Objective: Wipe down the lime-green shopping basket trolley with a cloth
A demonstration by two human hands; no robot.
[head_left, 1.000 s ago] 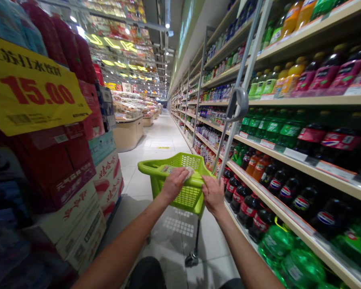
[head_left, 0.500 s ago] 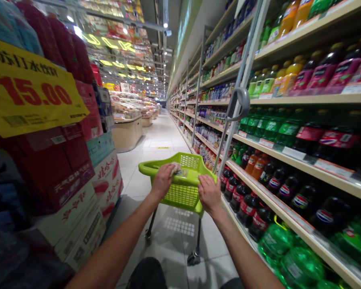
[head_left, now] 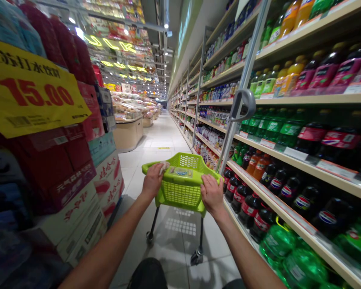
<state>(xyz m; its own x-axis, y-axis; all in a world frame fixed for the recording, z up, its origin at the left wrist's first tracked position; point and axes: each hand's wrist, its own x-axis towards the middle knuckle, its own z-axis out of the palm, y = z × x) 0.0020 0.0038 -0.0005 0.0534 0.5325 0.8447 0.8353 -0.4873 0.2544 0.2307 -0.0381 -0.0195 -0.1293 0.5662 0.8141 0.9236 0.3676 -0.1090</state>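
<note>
The cart (head_left: 180,196) is lime green with a grid of holes; the cloth (head_left: 164,166) at its near rim's (head_left: 195,180) left end is whitish. The price sign (head_left: 33,87) is yellow with red and black print.

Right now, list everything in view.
Perforated plastic shopping cart: one, lime green, centre
Crumpled cloth: one, whitish, on the cart
Paper price sign: one, yellow, left
Stacked cardboard cartons: many, red, white, teal, left
Long shelving: one run, beige, right
Plastic drink bottles: many, mixed colours, on the shelving
Looped handle: one, grey, before the shelving
Rounded display counters: at least two, tan, left of centre
Glowing letters: several, yellow, upper left
Tiled floor: one, pale, below
Trouser legs: two, dark, bottom
Left hand: one, bare, on the cloth
Right hand: one, bare, on the cart
</note>
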